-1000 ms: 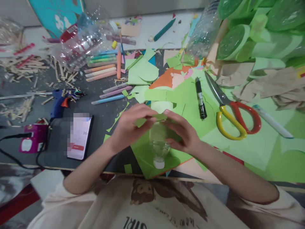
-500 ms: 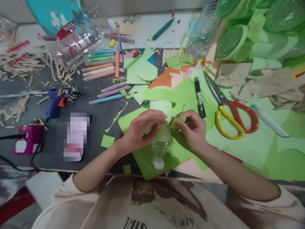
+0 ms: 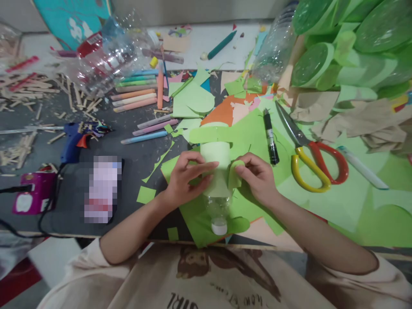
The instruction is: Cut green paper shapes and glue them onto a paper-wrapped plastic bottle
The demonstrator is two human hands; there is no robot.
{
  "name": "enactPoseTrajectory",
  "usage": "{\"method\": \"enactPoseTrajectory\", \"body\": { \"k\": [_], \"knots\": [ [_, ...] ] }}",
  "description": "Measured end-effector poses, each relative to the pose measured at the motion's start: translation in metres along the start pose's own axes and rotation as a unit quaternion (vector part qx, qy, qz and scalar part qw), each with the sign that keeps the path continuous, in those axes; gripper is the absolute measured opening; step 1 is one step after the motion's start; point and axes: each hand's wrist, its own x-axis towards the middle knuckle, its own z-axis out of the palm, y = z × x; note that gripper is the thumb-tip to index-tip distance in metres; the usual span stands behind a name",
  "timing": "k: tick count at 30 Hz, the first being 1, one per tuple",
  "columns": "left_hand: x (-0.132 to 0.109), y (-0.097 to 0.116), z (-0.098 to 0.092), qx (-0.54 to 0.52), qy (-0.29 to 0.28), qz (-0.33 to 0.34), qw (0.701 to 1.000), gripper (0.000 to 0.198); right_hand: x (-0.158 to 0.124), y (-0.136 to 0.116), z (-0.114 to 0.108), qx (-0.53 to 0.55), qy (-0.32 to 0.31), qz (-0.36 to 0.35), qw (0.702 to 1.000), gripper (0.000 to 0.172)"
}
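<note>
A clear plastic bottle [image 3: 218, 209] wrapped in pale green paper lies in front of me, its white cap towards me. Across its far end is a brighter green paper strip [image 3: 210, 134]. My left hand [image 3: 188, 178] rests against the bottle's left side, fingers apart, with fingertips over the wrap. On the other side, my right hand [image 3: 257, 178] pinches a small rounded green paper piece [image 3: 236, 172] between thumb and fingers, close beside the bottle. Green paper sheets [image 3: 251, 201] lie beneath.
Large scissors [image 3: 310, 165] and a black pen [image 3: 270, 137] lie at right, near a white-green cutter [image 3: 363, 167]. At left are a blue glue gun [image 3: 72, 141], a phone [image 3: 103, 189] and several markers [image 3: 137, 94]. Green-wrapped bottles [image 3: 347, 60] are piled at back right.
My left hand has come down from over the bottle to its left side. The paper piece in my right hand has turned more upright beside the bottle.
</note>
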Motion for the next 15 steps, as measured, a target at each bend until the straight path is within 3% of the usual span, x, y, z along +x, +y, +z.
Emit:
{"method": "enactPoseTrajectory", "body": {
  "k": [3, 7, 10, 13, 15],
  "knots": [
    [0.000, 0.002, 0.001, -0.012, 0.004, 0.004, 1.000, 0.018, 0.001, 0.001, -0.003, -0.005, 0.011, 0.005, 1.000, 0.041],
    [0.000, 0.005, 0.004, -0.050, -0.009, 0.019, 0.999, 0.017, 0.004, -0.006, -0.011, -0.017, 0.014, -0.053, 0.998, 0.031],
    [-0.001, 0.005, 0.007, -0.069, -0.030, 0.014, 0.997, 0.026, 0.013, -0.022, -0.019, -0.059, 0.027, -0.091, 0.994, 0.021],
    [-0.004, 0.003, 0.007, -0.077, -0.057, 0.022, 0.995, 0.041, 0.034, -0.042, -0.025, -0.083, 0.084, -0.113, 0.987, 0.008],
    [-0.005, 0.002, 0.007, -0.078, -0.069, 0.027, 0.994, 0.047, 0.051, -0.052, -0.026, -0.076, 0.097, -0.132, 0.984, 0.011]
  ]
}}
